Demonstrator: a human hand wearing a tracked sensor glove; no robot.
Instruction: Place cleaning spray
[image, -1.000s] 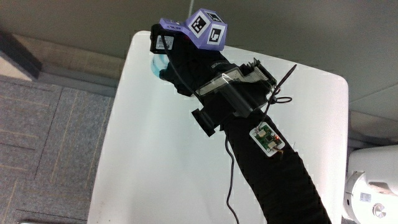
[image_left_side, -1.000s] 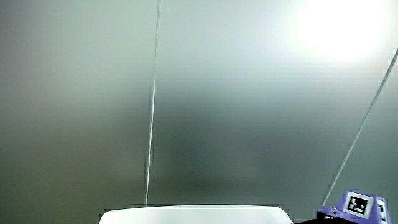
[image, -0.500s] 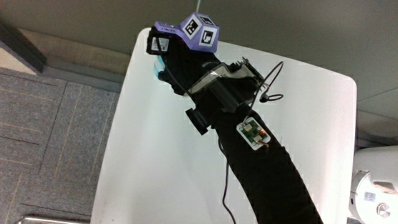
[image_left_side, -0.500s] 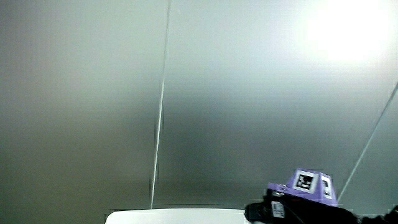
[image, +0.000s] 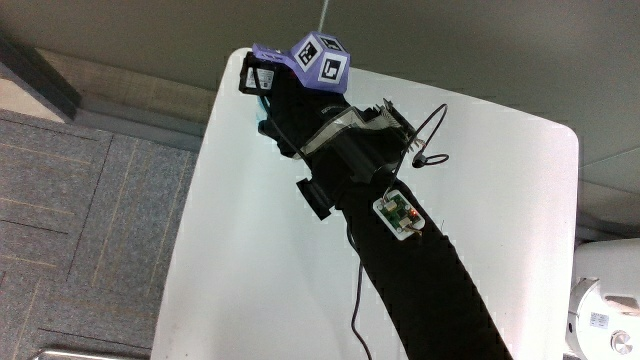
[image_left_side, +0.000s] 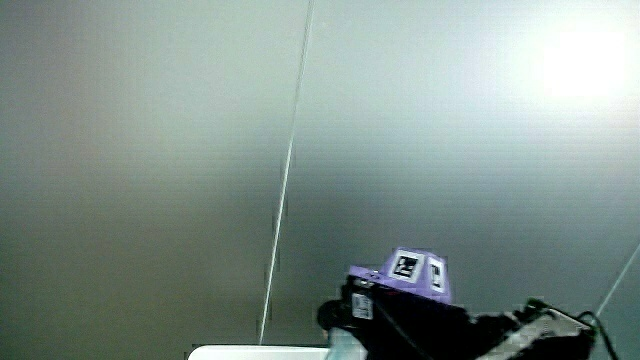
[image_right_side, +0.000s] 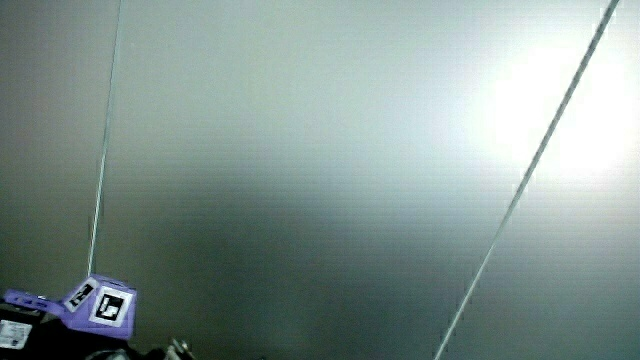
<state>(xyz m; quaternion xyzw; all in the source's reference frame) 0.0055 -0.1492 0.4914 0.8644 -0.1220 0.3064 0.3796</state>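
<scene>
- One hand (image: 300, 105) over a corner of one white table (image: 250, 260), fingers wrapped around one mostly hidden pale-blue spray bottle (image: 262, 100).
- Both side views show mainly pale wall.

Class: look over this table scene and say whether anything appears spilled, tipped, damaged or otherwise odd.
Nothing stands out. The black gloved hand is over a corner of the white table, hiding most of a pale blue object; no spill or damage shows. Side views show mostly wall.
</scene>
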